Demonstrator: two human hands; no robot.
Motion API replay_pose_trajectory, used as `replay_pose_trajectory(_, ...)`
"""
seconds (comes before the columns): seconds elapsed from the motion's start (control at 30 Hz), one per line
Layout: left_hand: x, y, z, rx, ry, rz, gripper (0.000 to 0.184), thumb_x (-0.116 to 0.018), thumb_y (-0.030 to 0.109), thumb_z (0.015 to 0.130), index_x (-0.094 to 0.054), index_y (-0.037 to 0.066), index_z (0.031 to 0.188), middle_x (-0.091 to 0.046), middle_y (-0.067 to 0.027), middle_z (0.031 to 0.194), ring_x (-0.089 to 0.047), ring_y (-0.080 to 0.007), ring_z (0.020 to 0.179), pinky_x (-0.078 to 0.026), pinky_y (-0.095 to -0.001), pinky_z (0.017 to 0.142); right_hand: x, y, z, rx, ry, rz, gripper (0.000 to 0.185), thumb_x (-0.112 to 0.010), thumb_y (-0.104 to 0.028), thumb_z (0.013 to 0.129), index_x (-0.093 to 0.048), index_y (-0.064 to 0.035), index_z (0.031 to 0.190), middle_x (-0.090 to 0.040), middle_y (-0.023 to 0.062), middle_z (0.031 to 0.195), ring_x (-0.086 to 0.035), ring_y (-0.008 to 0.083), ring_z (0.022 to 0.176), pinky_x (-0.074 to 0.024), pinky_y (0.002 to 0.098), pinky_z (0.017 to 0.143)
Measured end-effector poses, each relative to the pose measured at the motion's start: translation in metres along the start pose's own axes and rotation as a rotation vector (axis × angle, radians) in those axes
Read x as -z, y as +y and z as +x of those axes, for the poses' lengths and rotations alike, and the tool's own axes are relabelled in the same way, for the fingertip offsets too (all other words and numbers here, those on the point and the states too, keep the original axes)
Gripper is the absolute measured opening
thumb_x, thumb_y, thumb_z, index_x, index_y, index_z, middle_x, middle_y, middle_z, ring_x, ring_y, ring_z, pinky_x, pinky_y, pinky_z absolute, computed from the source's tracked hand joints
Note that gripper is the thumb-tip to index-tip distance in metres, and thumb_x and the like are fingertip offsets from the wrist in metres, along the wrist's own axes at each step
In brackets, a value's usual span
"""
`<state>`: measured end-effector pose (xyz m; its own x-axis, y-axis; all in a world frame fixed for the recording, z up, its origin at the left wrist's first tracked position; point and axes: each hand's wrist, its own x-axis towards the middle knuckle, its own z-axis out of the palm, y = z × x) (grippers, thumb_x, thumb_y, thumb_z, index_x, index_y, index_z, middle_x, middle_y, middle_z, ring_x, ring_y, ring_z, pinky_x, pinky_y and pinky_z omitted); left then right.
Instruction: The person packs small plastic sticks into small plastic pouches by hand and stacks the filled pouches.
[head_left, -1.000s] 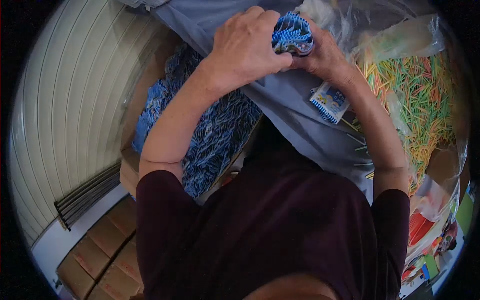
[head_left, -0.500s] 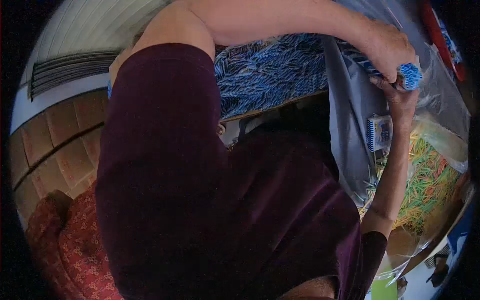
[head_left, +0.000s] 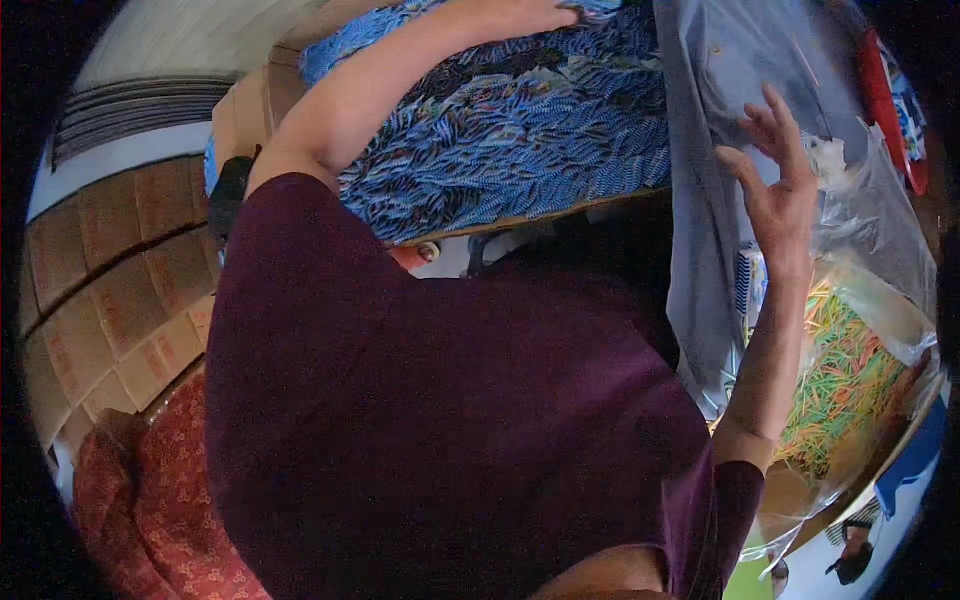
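Observation:
My left hand is at the top edge of the view, over a wide heap of blue-and-white striped small pieces. Its fingers are partly cut off there. At its fingertips is a pale blue striped bundle, which it appears to grip. My right hand is raised over the grey cloth, its thumb and fingers spread with nothing between them. Just below the right wrist stands a small packet with a blue-and-white striped edge, partly hidden by the forearm.
Green, orange and yellow thin sticks fill a plastic-lined container at the right. Clear plastic sheeting lies beside my right wrist. Cardboard boxes line the left side, with red patterned fabric below. A red object is at the far right.
Both hands were together at the right around a blue striped bundle. My left hand has swung left to the heap's far side, the bundle has left my right hand, and that hand has opened.

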<state>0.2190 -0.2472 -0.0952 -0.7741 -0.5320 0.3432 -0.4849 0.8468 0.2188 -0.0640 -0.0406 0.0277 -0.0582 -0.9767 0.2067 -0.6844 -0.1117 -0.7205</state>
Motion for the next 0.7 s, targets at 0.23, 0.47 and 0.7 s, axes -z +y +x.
replay_pose_trajectory(0.23,-0.101,0.024,-0.065,0.355,-0.163,-0.077,0.058,-0.072,0.033,0.080,-0.053,0.017,0.133,-0.054,-0.0170,0.132,-0.057,-0.0386,0.113,-0.050,-0.0480,0.091,0.019,-0.004,-0.037,-0.031,-0.020,-0.183,0.052,-0.075,-0.003,0.077,-0.060,-0.0059,0.127,-0.067,0.0149,0.114,-0.065,0.0253,0.104,-0.0485,0.0338,0.092)
replay_pose_trajectory(0.47,-0.092,0.017,-0.064,0.524,-0.233,-0.419,0.078,-0.042,0.075,0.087,-0.051,0.018,0.140,-0.048,-0.0153,0.144,-0.048,-0.0323,0.130,-0.038,-0.0416,0.109,0.027,-0.010,-0.063,-0.027,-0.031,-0.235,0.043,-0.075,-0.002,0.076,-0.065,-0.0040,0.117,-0.067,0.0147,0.117,-0.064,0.0284,0.108,-0.0494,0.0361,0.092)
replay_pose_trajectory(0.7,-0.058,-0.010,-0.054,0.601,-0.550,-0.864,0.081,-0.034,0.073,0.091,-0.038,0.015,0.148,-0.036,-0.0143,0.153,-0.033,-0.0346,0.141,-0.023,-0.0429,0.117,0.038,-0.017,-0.085,-0.026,-0.011,-0.304,0.043,-0.071,0.003,0.079,-0.064,-0.0020,0.121,-0.067,0.0135,0.118,-0.062,0.0246,0.113,-0.0463,0.0352,0.098)
